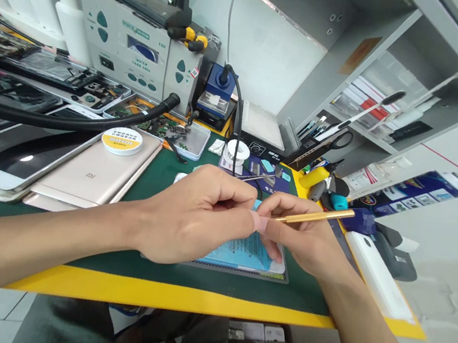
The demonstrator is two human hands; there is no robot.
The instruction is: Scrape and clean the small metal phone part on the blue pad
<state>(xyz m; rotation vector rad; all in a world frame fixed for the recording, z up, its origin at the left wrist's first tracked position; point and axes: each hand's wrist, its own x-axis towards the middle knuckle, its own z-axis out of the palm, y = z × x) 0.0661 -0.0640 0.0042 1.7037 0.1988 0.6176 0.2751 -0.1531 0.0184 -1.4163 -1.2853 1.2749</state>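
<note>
My left hand [195,215] is closed, its thumb and curled fingers pinching at a spot just in front of me. Whatever lies in that pinch is hidden. Touching its thumb tip, my right hand [304,239] is closed on a slim gold pen-like tool [312,215]. The tool's thick end points up to the right, and its other end disappears between the two hands. Beneath both hands lies a light blue printed sheet or booklet [238,252] on top of a flat grey item. Behind them, thin metal tweezers [256,176] rest near a white spool [238,151].
A green mat [116,246] with a yellow edge covers the bench. Phones [88,169] bearing a round tin [121,140] are stacked left, below a thick black hose [70,119]. Behind stands a soldering station [131,44]; a white phone cover [376,274] lies right.
</note>
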